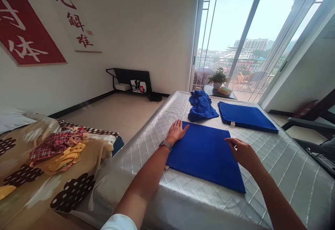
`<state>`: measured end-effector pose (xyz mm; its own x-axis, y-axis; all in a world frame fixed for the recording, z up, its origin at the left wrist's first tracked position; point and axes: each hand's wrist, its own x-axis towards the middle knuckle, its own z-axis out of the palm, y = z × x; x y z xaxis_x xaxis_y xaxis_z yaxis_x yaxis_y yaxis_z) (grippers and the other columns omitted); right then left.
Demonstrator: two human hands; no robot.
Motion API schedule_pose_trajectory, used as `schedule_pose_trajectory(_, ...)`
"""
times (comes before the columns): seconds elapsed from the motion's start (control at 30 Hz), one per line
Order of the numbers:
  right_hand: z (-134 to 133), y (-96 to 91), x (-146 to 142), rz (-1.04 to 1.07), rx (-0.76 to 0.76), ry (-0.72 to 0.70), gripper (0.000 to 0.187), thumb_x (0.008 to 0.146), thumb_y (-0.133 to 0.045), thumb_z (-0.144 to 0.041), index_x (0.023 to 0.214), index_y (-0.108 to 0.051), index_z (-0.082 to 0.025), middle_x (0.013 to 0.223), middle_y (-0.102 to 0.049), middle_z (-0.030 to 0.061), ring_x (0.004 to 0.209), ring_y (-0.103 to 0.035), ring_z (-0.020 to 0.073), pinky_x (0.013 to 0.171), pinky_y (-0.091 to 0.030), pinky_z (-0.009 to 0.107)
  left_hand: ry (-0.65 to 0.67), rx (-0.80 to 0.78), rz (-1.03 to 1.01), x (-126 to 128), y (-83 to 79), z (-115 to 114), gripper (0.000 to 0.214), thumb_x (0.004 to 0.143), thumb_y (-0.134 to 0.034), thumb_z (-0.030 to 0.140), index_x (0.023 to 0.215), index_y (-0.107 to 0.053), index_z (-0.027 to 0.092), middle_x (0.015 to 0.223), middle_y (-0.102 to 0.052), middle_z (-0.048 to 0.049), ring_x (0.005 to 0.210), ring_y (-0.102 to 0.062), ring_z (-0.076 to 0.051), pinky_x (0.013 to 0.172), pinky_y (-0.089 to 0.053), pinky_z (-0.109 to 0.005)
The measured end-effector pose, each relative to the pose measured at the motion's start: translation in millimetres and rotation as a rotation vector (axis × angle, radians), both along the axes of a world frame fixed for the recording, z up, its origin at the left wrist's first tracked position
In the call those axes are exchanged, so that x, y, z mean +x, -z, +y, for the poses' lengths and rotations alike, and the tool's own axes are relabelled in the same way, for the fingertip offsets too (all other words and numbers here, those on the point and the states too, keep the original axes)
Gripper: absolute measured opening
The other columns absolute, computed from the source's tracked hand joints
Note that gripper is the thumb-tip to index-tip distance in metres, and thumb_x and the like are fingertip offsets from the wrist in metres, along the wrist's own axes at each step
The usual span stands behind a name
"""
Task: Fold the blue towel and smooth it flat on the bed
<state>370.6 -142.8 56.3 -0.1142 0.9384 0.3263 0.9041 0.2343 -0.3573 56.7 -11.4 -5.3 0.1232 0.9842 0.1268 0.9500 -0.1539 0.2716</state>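
A folded blue towel (204, 153) lies flat on the silver quilted bed (282, 160) in front of me. My left hand (176, 131) rests open and flat on the towel's far left corner, a watch on its wrist. My right hand (242, 150) lies on the towel's right edge with its fingers curled over the cloth; whether it grips the edge is unclear. Beyond the towel sit a crumpled blue towel (200, 106) and, to its right, a second neatly folded blue towel (246, 117).
To the left stands another bed with a patterned brown blanket (31, 184) and a heap of red plaid and yellow clothes (59, 149). A small table with a potted plant (218, 78) stands by the glass balcony doors. Dark furniture (314, 125) sits at right.
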Motion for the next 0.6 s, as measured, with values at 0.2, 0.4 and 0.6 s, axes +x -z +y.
schedule_pose_trajectory(0.2, -83.6, 7.7, 0.7, 0.007, -0.093, -0.240, 0.033, 0.099, -0.044, -0.044, 0.101, -0.073, -0.029, 0.099, -0.073, 0.0058, 0.079, -0.068, 0.0183, 0.072, -0.055, 0.030, -0.027, 0.037, -0.002, -1.7, -1.4, -3.7, 0.083, 0.100, -0.013, 0.065, 0.156, -0.027, 0.005, 0.163, -0.024, -0.0200, 0.152, -0.019, -0.029, 0.123, -0.016, -0.044)
schedule_pose_trajectory(0.4, -118.2, 34.0, 13.4, -0.021, -0.046, -0.228, 0.029, 0.097, -0.049, -0.044, 0.097, -0.075, -0.031, 0.098, -0.073, 0.0048, 0.085, -0.070, 0.0193, 0.075, -0.057, 0.032, 0.031, 0.214, 0.021, 2.1, -44.6, -26.6, 0.053, 0.103, -0.034, 0.053, 0.127, -0.061, 0.013, 0.135, -0.059, -0.0179, 0.131, -0.050, -0.029, 0.112, -0.036, -0.040)
schedule_pose_trajectory(0.6, -126.3, 44.1, 24.6, 0.035, -0.025, -0.233, 0.032, 0.097, -0.049, -0.048, 0.097, -0.076, -0.031, 0.099, -0.074, 0.0065, 0.090, -0.070, 0.0211, 0.082, -0.059, 0.035, 0.367, 0.043, 0.039, 7.2, -86.5, -89.9, 0.029, 0.101, -0.047, 0.042, 0.093, -0.065, 0.021, 0.093, -0.069, -0.0061, 0.090, -0.066, -0.023, 0.084, -0.048, -0.032)
